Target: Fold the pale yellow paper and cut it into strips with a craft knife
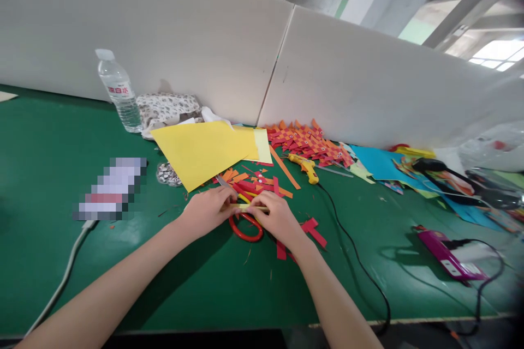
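My left hand (208,208) and my right hand (276,217) meet at the middle of the green table (49,174). Both pinch a thin yellow paper strip (245,207) held flat between them. Red-handled scissors (245,227) lie just under the strip, their blades pointing toward a pile of red and orange paper strips (254,181). A large yellow paper sheet (204,150) lies beyond the hands. Loose red strips (313,232) lie by my right wrist.
A water bottle (118,90) and a patterned cloth (166,106) stand at the back left. A yellow glue gun (305,166) with a black cord, woven red-orange paper fish (311,142), blue paper (380,166), a magenta device (446,256) and a white partition (204,38) surround the spot.
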Tool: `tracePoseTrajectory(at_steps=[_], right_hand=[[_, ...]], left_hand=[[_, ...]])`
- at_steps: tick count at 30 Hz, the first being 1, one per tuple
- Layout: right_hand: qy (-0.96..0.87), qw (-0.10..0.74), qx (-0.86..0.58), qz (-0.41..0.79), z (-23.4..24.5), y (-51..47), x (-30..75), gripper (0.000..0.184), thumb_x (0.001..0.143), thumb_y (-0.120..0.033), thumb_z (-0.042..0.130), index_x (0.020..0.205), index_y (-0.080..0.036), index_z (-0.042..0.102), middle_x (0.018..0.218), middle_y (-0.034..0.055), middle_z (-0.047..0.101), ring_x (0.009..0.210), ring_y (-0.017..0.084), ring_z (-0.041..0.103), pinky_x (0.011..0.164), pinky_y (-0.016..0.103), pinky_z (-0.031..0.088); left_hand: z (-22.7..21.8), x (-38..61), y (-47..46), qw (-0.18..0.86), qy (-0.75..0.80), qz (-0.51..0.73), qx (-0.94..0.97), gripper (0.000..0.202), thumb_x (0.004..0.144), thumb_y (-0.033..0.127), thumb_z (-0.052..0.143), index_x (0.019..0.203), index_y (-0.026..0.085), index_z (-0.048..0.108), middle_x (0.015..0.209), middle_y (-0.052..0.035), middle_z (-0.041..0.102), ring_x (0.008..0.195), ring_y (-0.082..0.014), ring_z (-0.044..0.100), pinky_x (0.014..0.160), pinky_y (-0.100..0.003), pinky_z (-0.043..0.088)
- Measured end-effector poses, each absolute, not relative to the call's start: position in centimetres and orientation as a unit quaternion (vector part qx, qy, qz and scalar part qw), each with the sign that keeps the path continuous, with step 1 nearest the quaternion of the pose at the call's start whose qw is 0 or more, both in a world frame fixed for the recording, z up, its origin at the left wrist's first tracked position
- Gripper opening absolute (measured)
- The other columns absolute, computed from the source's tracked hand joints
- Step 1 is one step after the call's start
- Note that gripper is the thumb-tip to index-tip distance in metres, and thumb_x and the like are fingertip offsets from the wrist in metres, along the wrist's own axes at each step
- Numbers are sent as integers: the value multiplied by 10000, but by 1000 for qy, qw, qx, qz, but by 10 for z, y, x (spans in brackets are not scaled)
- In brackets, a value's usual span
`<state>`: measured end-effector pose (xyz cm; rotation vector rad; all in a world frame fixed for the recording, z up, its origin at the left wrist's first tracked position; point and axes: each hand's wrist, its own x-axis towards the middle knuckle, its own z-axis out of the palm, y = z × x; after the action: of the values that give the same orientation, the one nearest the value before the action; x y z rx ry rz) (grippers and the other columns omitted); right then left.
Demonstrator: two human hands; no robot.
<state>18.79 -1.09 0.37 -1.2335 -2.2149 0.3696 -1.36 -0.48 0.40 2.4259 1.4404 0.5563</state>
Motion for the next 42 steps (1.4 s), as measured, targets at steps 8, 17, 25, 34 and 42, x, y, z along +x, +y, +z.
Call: tracePoseTrajectory(at_steps=[8, 17, 25, 34, 42], right_hand=[[-825, 302, -454, 150, 4, -11, 189, 103, 795, -270, 664, 878, -209, 669, 857, 50, 651, 838, 207, 590, 754, 340, 477], [-831, 302, -442, 148, 7, -13, 193, 205, 696, -249, 754, 862, -219, 638, 885, 39, 635, 894, 225, 558, 815, 380, 454], [-824, 318, -432, 185, 0, -9, 195, 106, 721, -276, 738, 671, -221, 663, 867, 22, 610, 839, 183, 594, 764, 334, 476], [-834, 325, -415, 163, 1, -9, 195, 72, 781, -246, 679, 719, -238, 715, 868, 36, 626, 829, 185, 590, 754, 337, 491], [-834, 318, -427, 143, 6, -12, 190, 72, 809, -188, 633, 757, -207, 679, 834, 47, 639, 807, 196, 583, 743, 340, 484]], left_hand=[[3, -18, -3, 169, 492, 214, 827, 248, 800, 482, 564, 878, 250, 596, 939, 35, 664, 806, -153, 629, 598, -233, 439], [4, -20, -1, 160, 467, 233, 838, 300, 673, 458, 705, 833, 228, 600, 941, 2, 658, 883, -198, 593, 680, -279, 459], [5, -18, -3, 183, 463, 252, 830, 251, 670, 427, 727, 791, 229, 631, 896, 17, 660, 851, -168, 602, 649, -248, 451], [7, -18, 0, 218, 471, 251, 817, 185, 738, 429, 667, 753, 245, 680, 830, 41, 695, 750, -140, 621, 596, -215, 421], [-1, -17, 0, 192, 467, 265, 821, 93, 771, 354, 659, 736, 283, 709, 810, 63, 710, 738, -125, 633, 614, -204, 427]])
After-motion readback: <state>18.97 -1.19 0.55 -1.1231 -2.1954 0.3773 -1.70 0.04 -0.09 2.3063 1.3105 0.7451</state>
